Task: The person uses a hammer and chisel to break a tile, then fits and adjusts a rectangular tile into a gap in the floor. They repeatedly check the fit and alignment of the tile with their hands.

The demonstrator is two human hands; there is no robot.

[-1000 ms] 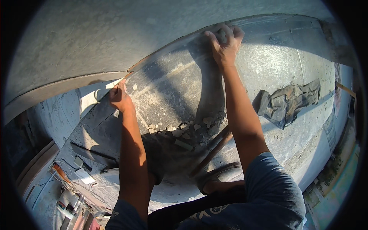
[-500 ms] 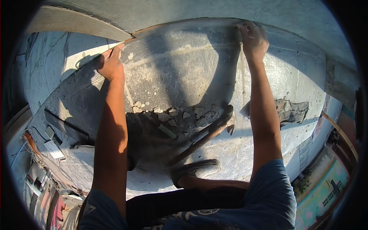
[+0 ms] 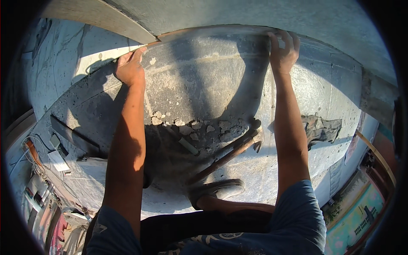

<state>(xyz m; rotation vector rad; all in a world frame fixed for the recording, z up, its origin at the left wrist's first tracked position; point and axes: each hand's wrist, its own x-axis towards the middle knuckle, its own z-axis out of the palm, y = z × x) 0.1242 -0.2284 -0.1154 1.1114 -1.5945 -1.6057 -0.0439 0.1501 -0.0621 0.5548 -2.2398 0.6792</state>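
One view, head camera. Your left hand [image 3: 131,70] is at the near end of a thin brown-edged strip [image 3: 182,31], thumb stretched forward along it, other fingers curled under. Your right hand [image 3: 284,55] is well apart from it, farther along the same line, fingers bent forward and thumb alongside, tips in shadow. Grip state: both hands look to be in contact at the strip's line, but you cannot tell from here whether either is clenched on it or only pressing. The strip runs between your two grips, along the foot of the grey wall [image 3: 255,13].

Between your hands, on your side of the strip, lies the dusty floor [image 3: 204,93], partly sunlit. Below the grips: broken rubble [image 3: 196,125] and a tool with a pale green handle [image 3: 187,145]. A hammer [image 3: 229,155] lies below and left of your right hand, head toward that hand. Crumpled dark sheet [image 3: 325,128] is below and right of your right grip, partly behind the forearm. Dark flat bar [image 3: 73,134] lies below and left of your left grip.
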